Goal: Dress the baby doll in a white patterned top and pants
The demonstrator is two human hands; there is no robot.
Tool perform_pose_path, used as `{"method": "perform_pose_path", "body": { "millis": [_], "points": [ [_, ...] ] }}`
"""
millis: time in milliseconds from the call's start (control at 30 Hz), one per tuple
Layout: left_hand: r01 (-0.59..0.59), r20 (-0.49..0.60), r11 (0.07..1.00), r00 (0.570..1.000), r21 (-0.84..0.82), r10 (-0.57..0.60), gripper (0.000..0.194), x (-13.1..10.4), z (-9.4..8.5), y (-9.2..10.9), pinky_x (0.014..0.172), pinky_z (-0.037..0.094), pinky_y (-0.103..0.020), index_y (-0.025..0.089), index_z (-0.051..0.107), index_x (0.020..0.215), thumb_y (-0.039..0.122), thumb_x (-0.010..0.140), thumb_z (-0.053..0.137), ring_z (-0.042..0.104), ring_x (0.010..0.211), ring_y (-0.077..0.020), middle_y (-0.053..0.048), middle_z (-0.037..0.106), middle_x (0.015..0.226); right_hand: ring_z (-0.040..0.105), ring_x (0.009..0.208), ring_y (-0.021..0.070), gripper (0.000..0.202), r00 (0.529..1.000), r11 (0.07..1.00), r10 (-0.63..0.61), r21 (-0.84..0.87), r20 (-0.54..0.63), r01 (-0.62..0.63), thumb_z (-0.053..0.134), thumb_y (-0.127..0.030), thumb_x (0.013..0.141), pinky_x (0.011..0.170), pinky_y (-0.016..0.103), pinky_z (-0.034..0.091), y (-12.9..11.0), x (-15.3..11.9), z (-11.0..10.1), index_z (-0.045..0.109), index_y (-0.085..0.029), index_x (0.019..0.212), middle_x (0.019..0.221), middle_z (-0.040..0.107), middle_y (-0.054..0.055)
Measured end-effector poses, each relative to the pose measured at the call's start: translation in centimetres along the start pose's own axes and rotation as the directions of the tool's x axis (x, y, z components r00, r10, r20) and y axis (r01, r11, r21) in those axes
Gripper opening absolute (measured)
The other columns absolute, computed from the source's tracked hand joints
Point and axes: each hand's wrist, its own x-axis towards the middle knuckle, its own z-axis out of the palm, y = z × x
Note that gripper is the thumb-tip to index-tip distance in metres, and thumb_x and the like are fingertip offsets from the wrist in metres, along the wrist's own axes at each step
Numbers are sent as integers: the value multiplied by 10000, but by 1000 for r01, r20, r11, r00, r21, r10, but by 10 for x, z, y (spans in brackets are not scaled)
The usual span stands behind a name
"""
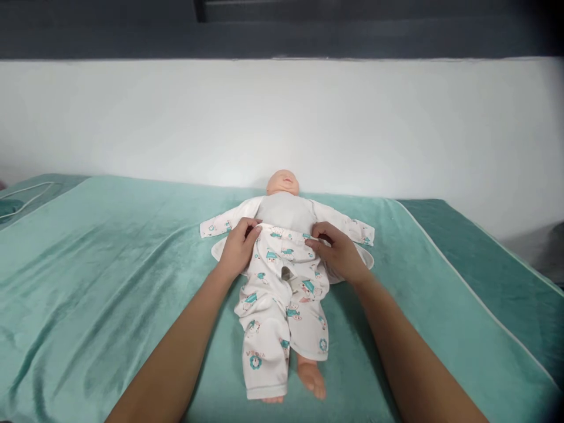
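Note:
A baby doll point(282, 183) lies on its back, head toward the wall, feet toward me. White printed pants point(268, 305) cover its legs up to the belly, and both feet show below the cuffs. Its white long-sleeved top point(341, 222) is spread open at the sides over a grey torso. At the left end of the waistband, my left hand point(240, 247) pinches the cloth between thumb and fingers. My right hand point(337, 249) has its fingers closed on the waistband's right end. A small dark gap shows at the crotch of the pants.
A light green cloth point(132, 264) with some wrinkles lies under the doll. Darker green cloth point(497, 270) shows at the right. The white wall point(282, 117) rises behind the doll's head. A pale cord-like loop point(29, 191) is at the far left.

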Motion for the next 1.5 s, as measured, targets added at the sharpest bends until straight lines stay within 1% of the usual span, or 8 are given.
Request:
{"method": "perform_pose_path", "body": {
  "millis": [133,367,567,700,900,1133,1333,1500],
  "points": [
    [69,-62,996,996,54,-66,134,28,7,0,776,430,-302,219,529,873,333,942,514,564,811,-172,8,609,819,418,610,142,242,991,986,120,-111,-58,-126,647,-426,863,590,285,339,4,25,-3,511,-241,786,639,481,-50],
    [238,-61,957,966,-166,-250,186,46,18,-19,755,419,-289,204,560,870,376,933,528,529,784,-157,9,570,812,373,566,135,277,963,969,244,66,-118,-238,618,-495,875,537,276,299,25,48,8,527,-244,801,606,448,-57],
    [-58,29,998,998,-20,58,150,37,9,-5,891,445,-327,224,552,902,359,955,514,576,983,-195,-39,636,1017,547,974,204,224,999,996,-17,88,-47,21,669,-425,861,826,327,433,21,45,5,551,-239,815,1055,600,38],
    [-165,97,986,982,22,162,131,44,6,2,1009,418,-365,233,501,937,334,992,439,559,1181,-213,-61,633,1266,531,1163,235,269,1000,990,19,139,-8,-18,652,-421,874,925,356,421,21,50,5,505,-229,756,1338,571,50],
    [29,32,987,999,157,-34,155,79,11,-7,686,399,-290,222,520,832,326,944,493,527,738,-164,18,576,747,538,775,174,282,987,989,147,17,-71,-146,614,-460,871,714,307,415,36,71,7,514,-228,744,832,635,0],
    [228,-49,967,973,115,-224,176,98,20,-14,683,392,-311,211,512,790,314,931,500,519,725,-172,0,568,740,464,651,172,309,890,893,346,-187,-297,-410,633,-415,836,655,318,371,40,97,16,435,-243,672,638,516,-25],
    [-144,104,947,988,289,118,92,92,16,-13,927,420,-387,221,492,847,271,924,497,560,1057,-248,-69,659,1048,564,899,248,264,979,965,-9,-259,-203,-45,597,-471,860,814,385,436,39,91,16,530,-249,732,973,653,81],
    [60,119,969,989,240,-90,172,96,13,-12,759,438,-340,233,513,822,350,941,469,565,774,-205,-22,626,791,602,913,240,289,992,973,104,-197,-69,-116,511,-479,921,796,358,427,39,92,12,611,-245,784,980,714,33]
  ]
}}
